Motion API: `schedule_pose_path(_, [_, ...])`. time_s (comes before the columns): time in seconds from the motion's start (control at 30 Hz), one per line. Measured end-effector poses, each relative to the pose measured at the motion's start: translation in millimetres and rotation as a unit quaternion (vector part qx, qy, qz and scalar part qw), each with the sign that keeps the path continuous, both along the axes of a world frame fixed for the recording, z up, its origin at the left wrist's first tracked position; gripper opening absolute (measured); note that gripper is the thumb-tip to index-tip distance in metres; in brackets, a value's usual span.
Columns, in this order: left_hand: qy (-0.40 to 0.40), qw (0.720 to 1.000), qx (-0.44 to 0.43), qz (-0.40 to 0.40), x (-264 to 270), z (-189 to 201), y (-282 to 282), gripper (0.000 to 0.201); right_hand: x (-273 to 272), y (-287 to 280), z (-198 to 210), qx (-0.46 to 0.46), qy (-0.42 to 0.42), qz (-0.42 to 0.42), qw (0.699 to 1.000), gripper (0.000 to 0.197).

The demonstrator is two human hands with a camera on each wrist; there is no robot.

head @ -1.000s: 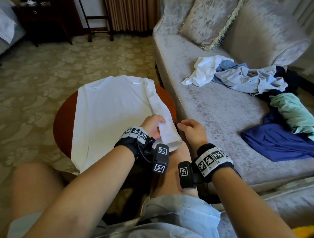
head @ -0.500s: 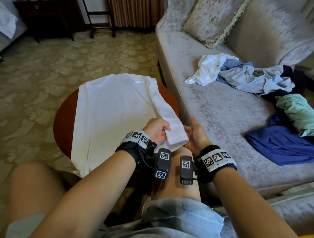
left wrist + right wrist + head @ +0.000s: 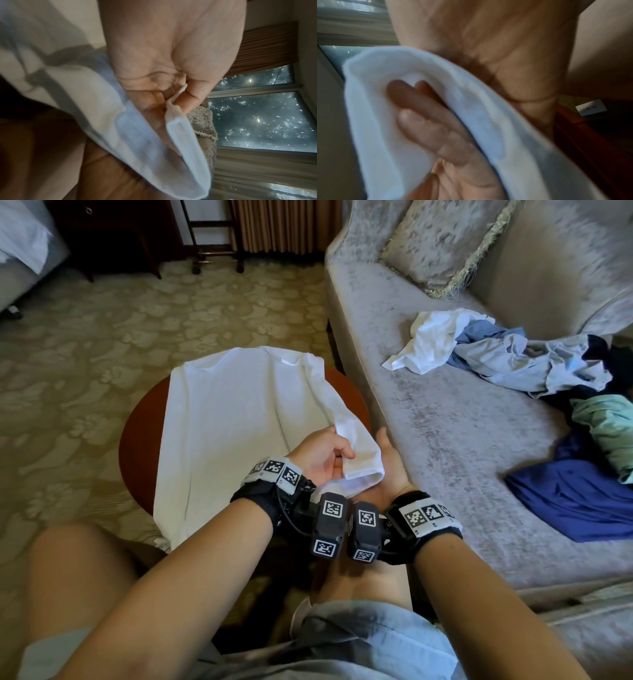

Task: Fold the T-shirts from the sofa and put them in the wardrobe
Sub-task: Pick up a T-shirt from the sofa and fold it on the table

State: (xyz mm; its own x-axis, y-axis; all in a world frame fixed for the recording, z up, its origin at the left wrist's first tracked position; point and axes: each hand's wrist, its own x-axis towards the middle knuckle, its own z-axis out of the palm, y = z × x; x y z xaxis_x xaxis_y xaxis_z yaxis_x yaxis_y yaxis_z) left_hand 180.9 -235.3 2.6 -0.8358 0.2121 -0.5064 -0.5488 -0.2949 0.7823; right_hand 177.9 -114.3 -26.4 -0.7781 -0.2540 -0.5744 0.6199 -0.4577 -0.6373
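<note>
right: sofa edge close | left: carpet open

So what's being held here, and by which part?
The white T-shirt, by its sleeve cuff: the left hand pinches the hem; the right hand is under the cuff.

The head view is evenly lit by soft daylight, bright on the white T-shirt and the sofa, dimmer toward the far left corner of the room. Shadows are soft; a dark one lies beneath the forearms. Straight lines bow toward the edges of this wide-angle view, and focus is sharp throughout. The left wrist view is dim and grainy, with motion blur on the cloth and a window showing speckled bright spots. The right wrist view is blurred all over, soft on the fingers, its right edge falling into darkness.
</note>
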Motion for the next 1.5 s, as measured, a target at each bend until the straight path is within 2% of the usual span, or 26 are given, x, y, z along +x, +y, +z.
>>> schedule_pose_path(0.07, [-0.015, 1.000, -0.003, -0.002, 3.1, -1.9, -2.1, 0.052, 7.6, -0.3, -3.6, 0.032, 0.007, 0.035, 0.999, 0.073])
schedule_pose_path(0.17, [-0.042, 0.999, -0.019, -0.014, 9.3, -7.8, -2.4, 0.044, 14.7, 8.8, -12.4, 0.036, -0.033, 0.071, 0.996, 0.076])
schedule_pose_path(0.27, [-0.072, 0.996, -0.046, -0.026, 16.5, -16.8, 1.8, 0.045, 10.0, 19.0, -18.6, 0.050, -0.066, 0.086, 0.993, 0.081])
schedule_pose_path(0.33, [-0.085, 0.995, -0.050, -0.028, 19.9, -20.5, 6.0, 0.044, 8.7, 29.6, -17.6, 0.079, -0.093, 0.134, 0.983, 0.084])
schedule_pose_path(0.37, [-0.093, 0.994, -0.050, -0.033, 20.7, -22.9, 8.1, 0.043, 10.0, 33.4, -14.2, 0.107, -0.091, 0.178, 0.974, 0.079])
schedule_pose_path(0.47, [-0.122, 0.988, -0.049, -0.077, 25.7, -25.5, 13.7, 0.032, 10.4, 42.1, -9.4, 0.225, -0.043, 0.281, 0.932, 0.042])
schedule_pose_path(0.53, [-0.135, 0.982, -0.057, -0.122, 28.4, -22.5, 15.8, 0.024, 11.3, 45.2, -10.0, 0.268, -0.021, 0.288, 0.919, 0.029])
schedule_pose_path(0.6, [-0.129, 0.978, -0.083, -0.141, 28.0, -18.0, 12.1, 0.027, 11.9, 45.5, -11.9, 0.286, -0.034, 0.288, 0.913, 0.025])
schedule_pose_path(0.7, [-0.087, 0.980, -0.148, -0.100, 20.1, -11.6, -9.2, 0.039, 14.8, 43.3, -17.3, 0.309, -0.058, 0.248, 0.916, 0.023])
schedule_pose_path(0.77, [-0.043, 0.975, -0.215, -0.034, 14.0, -5.8, -31.3, 0.031, 13.4, 40.9, -18.3, 0.339, -0.055, 0.195, 0.919, 0.031])
schedule_pose_path(0.83, [-0.020, 0.952, -0.302, 0.036, 10.3, -2.4, -59.7, 0.013, 8.7, 36.2, -17.0, 0.350, -0.040, 0.156, 0.923, 0.039])
schedule_pose_path(0.9, [-0.009, 0.912, -0.401, 0.080, 10.2, -2.1, -92.7, 0.011, 4.8, 28.4, -14.2, 0.349, -0.020, 0.132, 0.927, 0.043])
schedule_pose_path(1.0, [-0.041, 0.824, -0.554, 0.107, 22.0, -2.3, -136.9, 0.011, 1.1, 15.1, -13.1, 0.385, -0.006, 0.104, 0.917, 0.046])
schedule_pose_path(1.03, [-0.066, 0.789, -0.599, 0.122, 27.4, -3.5, -148.6, 0.015, 0.9, 10.9, -13.3, 0.405, -0.004, 0.093, 0.909, 0.050])
schedule_pose_path(1.07, [-0.095, 0.757, -0.632, 0.137, 33.4, -4.9, -158.4, 0.029, 0.6, 7.4, -14.4, 0.429, -0.001, 0.084, 0.900, 0.053])
schedule_pose_path(1.1, [-0.123, 0.734, -0.653, 0.144, 41.7, -2.8, -164.3, 0.044, 1.1, 4.2, -13.9, 0.452, 0.005, 0.077, 0.889, 0.054])
schedule_pose_path(1.13, [-0.149, 0.723, -0.658, 0.146, 48.5, -3.1, -169.7, 0.056, 1.5, 1.4, -13.6, 0.470, 0.013, 0.073, 0.880, 0.051])
schedule_pose_path(1.23, [-0.199, 0.728, -0.651, 0.084, 66.6, -9.8, -182.7, 0.072, 4.7, -7.0, -12.7, 0.496, 0.034, 0.074, 0.864, 0.046])
schedule_pose_path(1.33, [-0.170, 0.749, -0.640, 0.027, 78.1, -23.5, -196.6, 0.072, 6.9, -13.1, -12.9, 0.504, 0.051, 0.074, 0.859, 0.046])
schedule_pose_path(1.43, [-0.148, 0.789, -0.594, 0.054, 86.3, -31.4, -204.6, 0.072, 7.1, -15.3, -14.7, 0.504, 0.056, 0.067, 0.859, 0.047])
schedule_pose_path(1.5, [-0.135, 0.799, -0.582, 0.068, 89.4, -35.9, -207.2, 0.066, 7.5, -15.7, -15.5, 0.502, 0.061, 0.067, 0.860, 0.049])
